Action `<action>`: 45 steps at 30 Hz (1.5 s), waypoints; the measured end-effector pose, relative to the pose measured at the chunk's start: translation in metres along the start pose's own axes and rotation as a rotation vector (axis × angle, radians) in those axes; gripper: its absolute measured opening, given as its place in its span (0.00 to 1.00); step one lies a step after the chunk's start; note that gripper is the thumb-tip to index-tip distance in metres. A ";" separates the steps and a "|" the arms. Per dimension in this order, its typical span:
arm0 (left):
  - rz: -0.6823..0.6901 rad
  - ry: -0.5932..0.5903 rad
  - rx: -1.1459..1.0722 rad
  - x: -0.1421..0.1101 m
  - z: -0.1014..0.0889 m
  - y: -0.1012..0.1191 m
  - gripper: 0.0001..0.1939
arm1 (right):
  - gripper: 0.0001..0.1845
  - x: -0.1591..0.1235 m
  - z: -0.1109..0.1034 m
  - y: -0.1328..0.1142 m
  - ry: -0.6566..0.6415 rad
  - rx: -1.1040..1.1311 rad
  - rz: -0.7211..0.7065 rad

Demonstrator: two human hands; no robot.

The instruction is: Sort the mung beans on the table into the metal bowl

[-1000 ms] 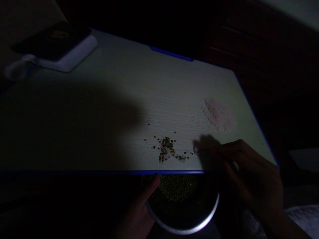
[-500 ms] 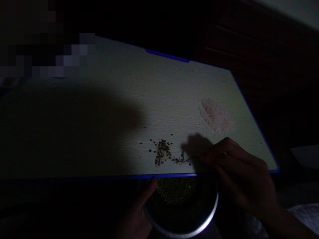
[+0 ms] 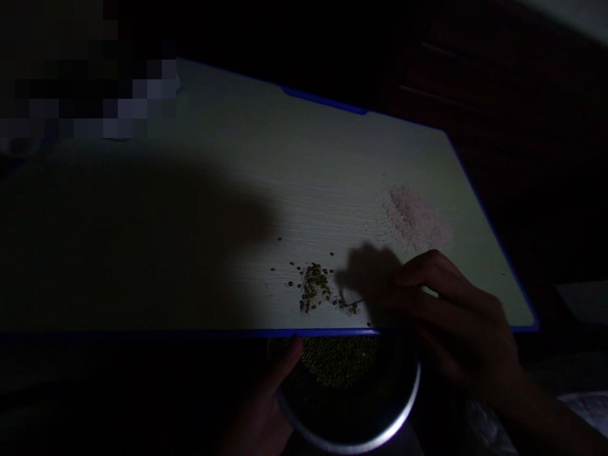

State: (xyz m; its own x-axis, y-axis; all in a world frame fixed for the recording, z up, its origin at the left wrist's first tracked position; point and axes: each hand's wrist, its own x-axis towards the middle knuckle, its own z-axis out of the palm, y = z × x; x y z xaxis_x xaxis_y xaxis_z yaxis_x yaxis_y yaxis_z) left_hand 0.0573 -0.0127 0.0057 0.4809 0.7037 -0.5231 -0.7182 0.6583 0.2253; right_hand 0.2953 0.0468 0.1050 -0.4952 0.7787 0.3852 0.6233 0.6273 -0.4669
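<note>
My left hand point(image 3: 273, 399) grips the side of a round metal bowl point(image 3: 396, 429), its thumb over the rim. Inside lie many green mung beans point(image 3: 337, 362). The bowl is held just under the near edge of a pale folding table point(image 3: 304, 171). My right hand point(image 3: 468, 323) is over the tabletop, fingers pinched on a thin, pointed stick point(image 3: 355, 303); its exact kind is too dark to tell. The stick's tip touches a few beans beside a small heap of mung beans point(image 3: 313, 285) mixed with some pale grains.
A pile of white rice grains point(image 3: 415, 218) lies to the right on the table. Blue trim point(image 3: 327, 101) runs round the tabletop. Deep shadow covers the left side. A blurred-out patch point(image 3: 71, 69) fills the upper left corner. Dark wooden furniture point(image 3: 498, 126) stands behind.
The stick's tip has shifted slightly left among the beans, with my right hand following. One bean now lies closer to the table's near edge. My left hand keeps its hold on the bowl.
</note>
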 end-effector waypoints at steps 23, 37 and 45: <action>-0.008 0.086 -0.001 -0.001 0.009 0.004 0.04 | 0.18 -0.029 -0.003 -0.013 0.008 -0.015 0.047; 0.049 0.048 -0.008 0.001 0.010 0.004 0.06 | 0.15 -0.020 -0.004 -0.011 0.053 -0.063 0.083; 0.021 0.103 -0.021 0.000 0.018 0.007 0.19 | 0.19 -0.024 -0.001 -0.012 0.013 0.007 0.045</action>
State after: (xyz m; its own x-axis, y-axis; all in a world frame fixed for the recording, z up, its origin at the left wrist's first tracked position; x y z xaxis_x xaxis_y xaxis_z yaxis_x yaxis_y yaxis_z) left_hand 0.0617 -0.0029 0.0221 0.4123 0.6850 -0.6007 -0.7384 0.6375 0.2202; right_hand 0.3006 0.0202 0.1020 -0.4585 0.8062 0.3739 0.6405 0.5915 -0.4898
